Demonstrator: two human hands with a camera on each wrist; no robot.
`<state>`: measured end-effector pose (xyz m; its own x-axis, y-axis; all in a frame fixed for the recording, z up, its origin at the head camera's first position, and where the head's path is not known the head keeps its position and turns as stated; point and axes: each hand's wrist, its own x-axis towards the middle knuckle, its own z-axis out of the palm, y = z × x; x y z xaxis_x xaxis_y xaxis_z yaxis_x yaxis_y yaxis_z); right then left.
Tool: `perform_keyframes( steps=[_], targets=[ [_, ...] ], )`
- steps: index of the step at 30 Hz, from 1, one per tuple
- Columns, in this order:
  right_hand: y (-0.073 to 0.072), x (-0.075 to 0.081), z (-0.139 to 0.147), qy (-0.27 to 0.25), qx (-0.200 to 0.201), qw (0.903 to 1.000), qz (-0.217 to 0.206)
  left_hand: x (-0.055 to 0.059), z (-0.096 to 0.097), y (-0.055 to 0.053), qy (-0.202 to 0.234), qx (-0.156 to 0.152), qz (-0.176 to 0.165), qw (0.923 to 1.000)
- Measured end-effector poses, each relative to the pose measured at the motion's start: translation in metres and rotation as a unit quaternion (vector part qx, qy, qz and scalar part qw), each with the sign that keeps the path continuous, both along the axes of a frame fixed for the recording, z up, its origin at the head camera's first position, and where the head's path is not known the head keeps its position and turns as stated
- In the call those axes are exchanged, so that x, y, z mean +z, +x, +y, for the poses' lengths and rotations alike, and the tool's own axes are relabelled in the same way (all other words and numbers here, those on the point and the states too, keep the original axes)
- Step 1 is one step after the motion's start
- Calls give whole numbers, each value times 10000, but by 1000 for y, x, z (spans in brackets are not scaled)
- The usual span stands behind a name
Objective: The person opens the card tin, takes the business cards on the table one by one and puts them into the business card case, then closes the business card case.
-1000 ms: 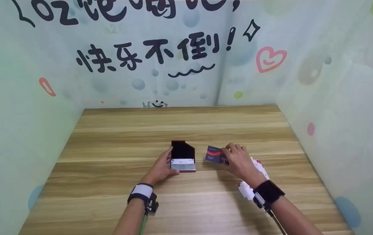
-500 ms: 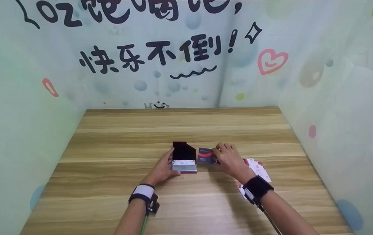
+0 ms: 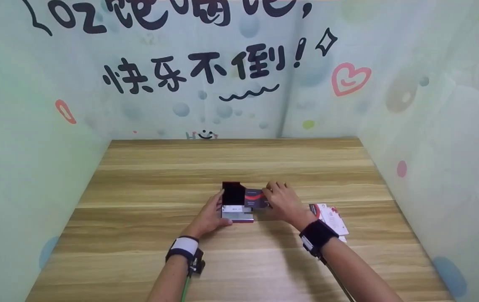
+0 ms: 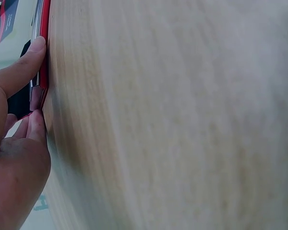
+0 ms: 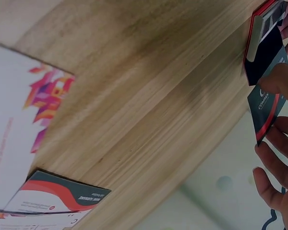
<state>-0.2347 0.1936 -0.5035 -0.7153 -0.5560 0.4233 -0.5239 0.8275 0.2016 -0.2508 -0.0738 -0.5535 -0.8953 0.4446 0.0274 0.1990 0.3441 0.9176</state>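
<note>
A card case (image 3: 232,193) with a black inner lid and red outer edges lies opened up on the table. Whitish cards (image 3: 234,208) show in its metal tray. My left hand (image 3: 207,216) grips the case by its left side, thumb at the front edge, as the left wrist view also shows on the red rim (image 4: 44,72). With thumb and fingers, my right hand (image 3: 286,203) pinches a dark business card (image 3: 253,198) with a red stripe. That card overlaps the right part of the lid in the head view. In the right wrist view the card (image 5: 266,112) is tilted beside the case (image 5: 262,67).
To the right, behind the right wrist, several white cards with red and pink patterns (image 3: 334,220) lie in a loose pile. A dark-and-red printed card (image 5: 62,191) pokes out of it. Printed cloth walls (image 3: 441,138) enclose the wooden table (image 3: 160,176) at the back and sides.
My right hand has carried the dark card leftward, from well right of the case to over its lid. More of the loose pile now shows. The left hand has kept its hold.
</note>
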Motion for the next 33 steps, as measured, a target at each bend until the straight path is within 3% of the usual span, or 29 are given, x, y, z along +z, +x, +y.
perform_keyframes(
  steps=[5, 17, 33],
  targets=[
    [-5, -4, -6, -50, 88, 9997, 204, -1, 0, 0, 46, -13, -58, 10000],
    [-11, -10, -26, 248, 90, 9996, 44, 1, 0, 1, 88, 66, -91, 9999],
    [-14, -9, -59, 462, -211, 9974, -506, 3, 0, 2, 99, 39, -71, 9999]
  ],
)
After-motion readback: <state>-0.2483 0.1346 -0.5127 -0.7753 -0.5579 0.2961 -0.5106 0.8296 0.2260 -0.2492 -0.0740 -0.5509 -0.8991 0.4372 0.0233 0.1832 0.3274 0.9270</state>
